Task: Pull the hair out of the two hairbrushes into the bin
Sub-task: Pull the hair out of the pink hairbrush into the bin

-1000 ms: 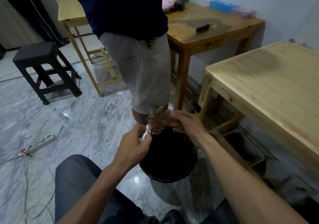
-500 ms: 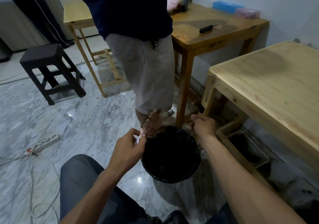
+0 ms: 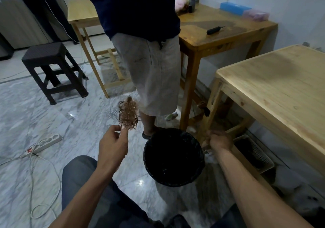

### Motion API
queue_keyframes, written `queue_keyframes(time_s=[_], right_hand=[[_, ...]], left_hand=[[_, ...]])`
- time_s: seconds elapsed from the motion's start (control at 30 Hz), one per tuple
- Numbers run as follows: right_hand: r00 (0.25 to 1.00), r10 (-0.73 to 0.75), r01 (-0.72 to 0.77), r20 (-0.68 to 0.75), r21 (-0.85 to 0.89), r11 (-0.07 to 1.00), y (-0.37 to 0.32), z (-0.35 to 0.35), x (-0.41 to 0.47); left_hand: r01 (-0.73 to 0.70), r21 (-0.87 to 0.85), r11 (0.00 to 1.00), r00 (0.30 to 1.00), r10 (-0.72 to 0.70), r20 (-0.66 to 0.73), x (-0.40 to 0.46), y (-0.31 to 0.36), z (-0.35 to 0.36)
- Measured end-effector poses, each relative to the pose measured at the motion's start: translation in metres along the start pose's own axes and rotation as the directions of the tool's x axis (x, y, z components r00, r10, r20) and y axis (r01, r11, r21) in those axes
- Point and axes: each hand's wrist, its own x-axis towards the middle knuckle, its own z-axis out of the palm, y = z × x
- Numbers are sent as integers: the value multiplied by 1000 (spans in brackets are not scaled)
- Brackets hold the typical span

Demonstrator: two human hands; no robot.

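While the black bin (image 3: 173, 157) stands on the marble floor (image 3: 44, 122) between our knees, we see our left hand (image 3: 112, 147) raised to its left, pinching a hairbrush (image 3: 128, 116) whose head is matted with curly brown hair (image 3: 130, 110); the brush is upright, left of the bin's rim and not over its mouth. Our right hand (image 3: 219, 140) is just right of the bin, fingers curled, blurred; we cannot tell whether it holds anything. A standing person (image 3: 151, 60) is at the far side of the bin, beside a wooden desk (image 3: 219, 36). A paler desk (image 3: 281, 87) sits at right, a dark stool (image 3: 51, 66) far left.
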Motion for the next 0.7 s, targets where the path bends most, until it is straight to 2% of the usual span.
queue_keyframes(time_s=[0.1, 0.2, 0.3, 0.4, 0.5, 0.6, 0.63, 0.7], right_hand=[[951, -63, 79, 302, -39, 996, 2, 10, -11], [875, -86, 238, 476, -269, 933, -9, 17, -24], [867, -109, 275, 485, -285, 918, -23, 22, -31], [883, -145, 225, 447, -131, 966, -37, 26, -42], [804, -150, 171, 576, 19, 985, -50, 26, -59], [680, -213, 227, 701, 74, 971, -54, 27, -71], [670, -226, 238, 707, 84, 968, -54, 27, -73], [709, -236, 259, 665, 66, 964, -53, 24, -70]], left_hand=[[-71, 104, 992, 996, 65, 61, -8, 4, 7], [-139, 203, 969, 985, 114, 132, -15, 5, 20], [-149, 240, 959, 981, 114, 154, -19, 5, 31], [-138, 253, 958, 982, 99, 163, -22, 5, 38], [-145, 274, 951, 979, 98, 178, -23, 5, 45], [-157, 283, 946, 975, 104, 194, -24, 6, 49], [-155, 282, 947, 977, 103, 189, -25, 6, 49], [-135, 266, 955, 982, 94, 161, -25, 7, 48]])
